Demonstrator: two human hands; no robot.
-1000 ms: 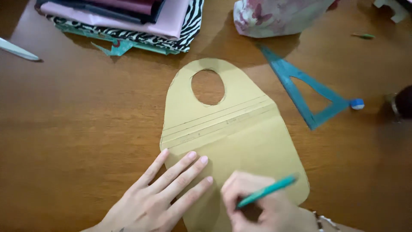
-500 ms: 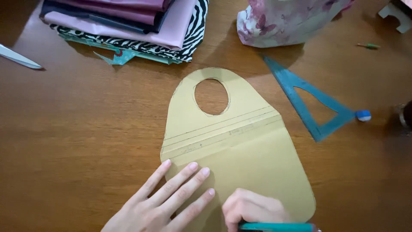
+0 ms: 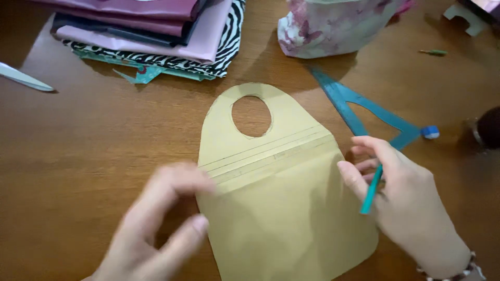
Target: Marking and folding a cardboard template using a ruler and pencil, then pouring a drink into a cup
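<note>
A tan paper pattern piece (image 3: pixel 281 208) with an oval hole near its top and ruled pencil lines across its middle lies flat on the wooden table (image 3: pixel 94 156). My left hand (image 3: pixel 161 224), blurred, pinches the pattern's left edge just below the lines. At the pattern's right edge my right hand (image 3: pixel 406 203) touches the paper with its fingertips while holding a teal pen (image 3: pixel 371 190) pointing down.
A teal set square (image 3: pixel 364 112) and a small blue eraser (image 3: pixel 430 132) lie to the right. Folded fabrics (image 3: pixel 156 31) are stacked at the back left, a floral cloth bundle (image 3: pixel 333 26) at the back. Scissor blade (image 3: pixel 23 78) at far left.
My left hand lifted off the lower pattern and moved to its left edge. My right hand with the pen swung from the bottom up to the right edge.
</note>
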